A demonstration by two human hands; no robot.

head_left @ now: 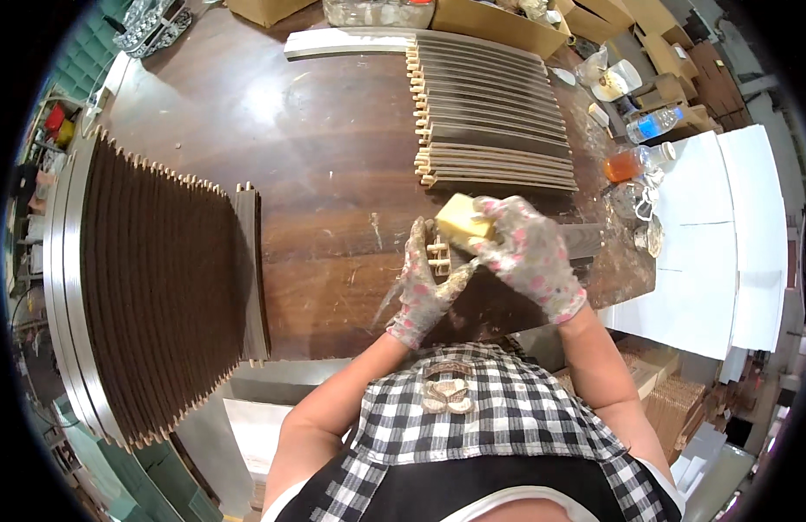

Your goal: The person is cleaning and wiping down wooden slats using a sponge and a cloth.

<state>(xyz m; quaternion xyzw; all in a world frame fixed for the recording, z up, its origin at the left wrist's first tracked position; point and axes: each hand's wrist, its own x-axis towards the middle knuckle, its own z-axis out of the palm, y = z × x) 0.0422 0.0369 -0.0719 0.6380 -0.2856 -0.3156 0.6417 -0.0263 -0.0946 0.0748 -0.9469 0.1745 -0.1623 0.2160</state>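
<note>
My right hand [533, 257], in a stained white glove with pink spots, grips a yellow sponge-like block [462, 223] over the wooden table [316, 287]. Below and left of the block, my left hand [420, 296], in a matching soiled glove, is closed around the ends of dark wooden slats. Pale dowel pegs [438, 258] stick out of those ends between thumb and fingers. The slats' far part [584, 237] shows to the right, behind my right hand. Whether the block touches the pegs, I cannot tell.
Beyond my hands lies a row of dark slats [494, 104] with dowelled ends facing left. A large stack of slats [159, 287] fills the left side. On the right are an orange-liquid bottle [625, 165], a water bottle [655, 124] and white boards [694, 235]. Cardboard boxes [498, 30] stand at the back.
</note>
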